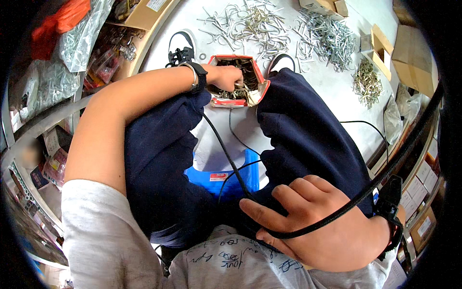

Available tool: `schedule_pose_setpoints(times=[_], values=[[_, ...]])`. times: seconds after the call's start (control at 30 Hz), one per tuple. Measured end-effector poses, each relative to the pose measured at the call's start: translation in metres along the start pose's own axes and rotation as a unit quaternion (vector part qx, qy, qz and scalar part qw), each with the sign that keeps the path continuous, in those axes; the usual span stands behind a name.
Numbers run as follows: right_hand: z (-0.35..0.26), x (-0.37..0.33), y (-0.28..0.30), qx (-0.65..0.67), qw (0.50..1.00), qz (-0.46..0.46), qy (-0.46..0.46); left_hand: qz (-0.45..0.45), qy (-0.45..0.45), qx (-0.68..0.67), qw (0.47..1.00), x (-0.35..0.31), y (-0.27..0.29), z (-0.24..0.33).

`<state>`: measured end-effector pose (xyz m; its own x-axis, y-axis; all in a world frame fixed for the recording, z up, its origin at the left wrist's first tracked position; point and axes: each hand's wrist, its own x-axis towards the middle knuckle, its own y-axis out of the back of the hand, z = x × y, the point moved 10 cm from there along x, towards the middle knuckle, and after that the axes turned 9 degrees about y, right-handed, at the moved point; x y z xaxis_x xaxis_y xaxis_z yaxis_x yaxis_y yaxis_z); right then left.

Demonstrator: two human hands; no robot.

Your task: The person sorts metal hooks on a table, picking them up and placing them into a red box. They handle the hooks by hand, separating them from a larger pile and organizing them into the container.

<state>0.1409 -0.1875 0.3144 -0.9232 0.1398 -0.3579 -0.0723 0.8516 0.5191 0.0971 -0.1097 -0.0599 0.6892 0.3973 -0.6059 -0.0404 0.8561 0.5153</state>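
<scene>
I sit on a blue plastic stool (240, 176), knees apart in dark blue trousers. My left hand (230, 77) reaches down into a small red-and-white cardboard box (260, 91) on the floor between my feet; its fingers are curled among the metal parts inside. Whether they grip a part is hidden. My right hand (317, 221) lies flat on my right thigh, fingers spread, holding nothing. A thick black braided cable (337, 214) crosses over that hand. Both wrists carry black bands.
Heaps of bent metal wire clips (250, 21) and hooks (327, 36) lie on the pale floor beyond the box. Open cardboard boxes (385, 48) stand at the far right. Bags of hardware (77, 38) and shelves (423, 173) crowd both sides.
</scene>
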Motion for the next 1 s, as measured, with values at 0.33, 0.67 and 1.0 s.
schedule_pose_setpoints(times=[0.33, 0.67, 1.0], values=[[0.000, 0.003, -0.001, -0.019, 1.000, -0.006, 0.009, 0.022, -0.029, 0.086, 0.996, -0.018, 0.007, 0.039], [-0.002, 0.003, 0.001, -0.027, 1.000, 0.000, 0.011, 0.128, -0.084, 0.044, 0.987, -0.013, 0.035, 0.043], [0.008, -0.005, 0.003, -0.083, 0.995, -0.055, 0.018, -0.007, -0.011, 0.076, 0.997, -0.028, 0.027, 0.018]])
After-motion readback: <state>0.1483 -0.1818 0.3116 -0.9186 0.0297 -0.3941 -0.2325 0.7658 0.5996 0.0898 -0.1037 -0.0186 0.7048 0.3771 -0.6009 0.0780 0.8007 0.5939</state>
